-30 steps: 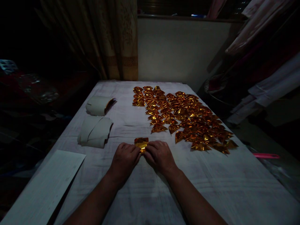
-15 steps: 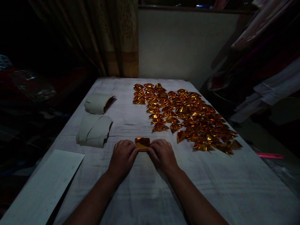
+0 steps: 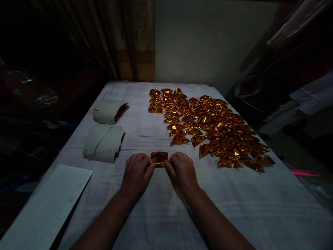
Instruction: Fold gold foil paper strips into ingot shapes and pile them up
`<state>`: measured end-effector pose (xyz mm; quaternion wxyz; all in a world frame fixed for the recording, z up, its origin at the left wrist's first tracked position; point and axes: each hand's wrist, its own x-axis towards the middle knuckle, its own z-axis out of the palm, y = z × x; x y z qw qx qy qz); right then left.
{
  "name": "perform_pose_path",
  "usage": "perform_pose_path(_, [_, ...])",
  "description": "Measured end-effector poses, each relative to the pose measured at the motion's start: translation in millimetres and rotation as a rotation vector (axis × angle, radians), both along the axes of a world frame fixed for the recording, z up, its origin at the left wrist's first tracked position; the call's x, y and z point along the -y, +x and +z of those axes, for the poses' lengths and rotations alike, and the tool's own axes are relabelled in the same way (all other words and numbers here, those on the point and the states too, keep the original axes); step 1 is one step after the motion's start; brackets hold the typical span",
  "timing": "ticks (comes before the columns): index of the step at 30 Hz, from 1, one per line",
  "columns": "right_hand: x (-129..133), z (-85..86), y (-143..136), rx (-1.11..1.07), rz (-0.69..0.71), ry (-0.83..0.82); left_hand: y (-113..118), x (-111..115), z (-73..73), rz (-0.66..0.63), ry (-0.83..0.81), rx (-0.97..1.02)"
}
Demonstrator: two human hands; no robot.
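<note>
A small sheet of gold foil paper (image 3: 159, 158) lies between my two hands at the middle of the table, its near edge folded or rolled. My left hand (image 3: 137, 172) pinches its left end between thumb and curled fingers. At the right end, my right hand (image 3: 182, 171) grips it the same way. Beyond and to the right spreads a large group of folded gold foil ingots (image 3: 221, 130), laid in rough rows and packed closely together.
Two curved stacks of pale paper, a far one (image 3: 108, 111) and a nearer one (image 3: 102, 143), sit on the left of the cloth-covered table (image 3: 145, 222). A flat white board (image 3: 52, 201) lies at the near left. A pink handle (image 3: 305, 173) shows beyond the right edge.
The foil's near edge has been turned over a little and its face now looks flatter. Both hands keep their hold in nearly the same place. The camera view has tipped slightly downward.
</note>
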<state>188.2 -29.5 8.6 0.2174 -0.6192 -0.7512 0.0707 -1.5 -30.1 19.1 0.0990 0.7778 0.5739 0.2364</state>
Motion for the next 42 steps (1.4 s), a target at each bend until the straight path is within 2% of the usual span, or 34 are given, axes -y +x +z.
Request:
perform_pose_path(7, [1.4, 0.4, -4.7, 0.080, -0.039, 0.017, 2.0, 0.3, -1.1, 0.018, 0.008, -0.028])
perform_pose_path(16, [0.6, -0.6, -6.6, 0.114, -0.065, 0.046, 6.7, -2.9, 6.2, 0.053, -0.038, -0.102])
perform_pose_path(26, [0.4, -2.0, -2.1, 0.009, -0.034, 0.020, -1.8, -4.4, -0.3, 0.025, -0.109, 0.060])
perform_pose_path(32, [2.2, -2.1, 1.1, -0.127, 0.026, -0.028, 1.4, -6.3, 2.4, 0.056, -0.132, 0.057])
perform_pose_path(42, [2.0, 2.8, -5.3, -0.068, -0.031, 0.005, 5.2, -7.8, 7.2, 0.073, -0.143, -0.008])
